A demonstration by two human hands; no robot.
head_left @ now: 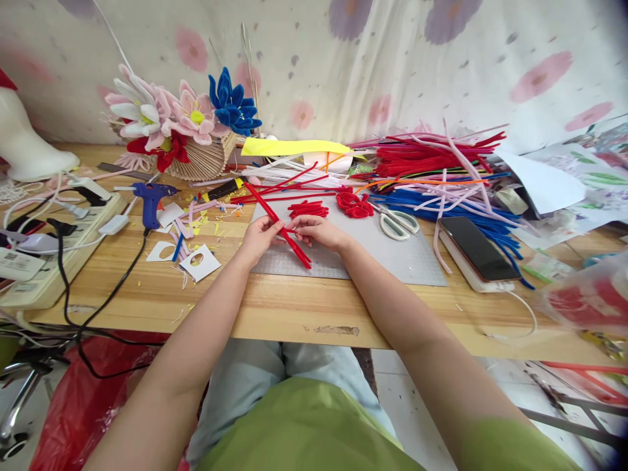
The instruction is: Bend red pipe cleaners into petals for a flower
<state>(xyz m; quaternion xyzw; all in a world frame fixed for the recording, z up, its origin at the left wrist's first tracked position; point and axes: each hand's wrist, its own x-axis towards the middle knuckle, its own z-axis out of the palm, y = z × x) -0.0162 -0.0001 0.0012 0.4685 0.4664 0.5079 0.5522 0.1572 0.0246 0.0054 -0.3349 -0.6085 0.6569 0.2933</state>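
Right now both hands meet over a grey gridded cutting mat (392, 258) that lies on the pale wooden bench (294, 314). The left hand (261, 237) has its grip pinched shut on a bundle of long red fuzzy pipe cleaners (279, 226), thumb and fingers closed around the stems near their middle. The right hand (318, 230) closes its fingertips on the same bundle from the other side, just beside the left, so the two grips almost touch. The bundle runs slantwise, its far end pointing up and left past the mat's edge, its near end resting on the mat below the hands.

Just beyond the hands lie a small heap of short red pipe-cleaner pieces (308, 209) and a curled red pipe-cleaner shape (354, 204). White-handled scissors (398, 222) rest on the mat to the right. Farther right a black smartphone (475, 248) sits on a white pad, near a big pile of red, blue and pink pipe cleaners (432, 173). To the left are a blue glue gun (151, 195), white paper cut-outs (200, 261) and a white power strip (53, 255). A woven basket of pipe-cleaner flowers (181, 127) stands at the back left.
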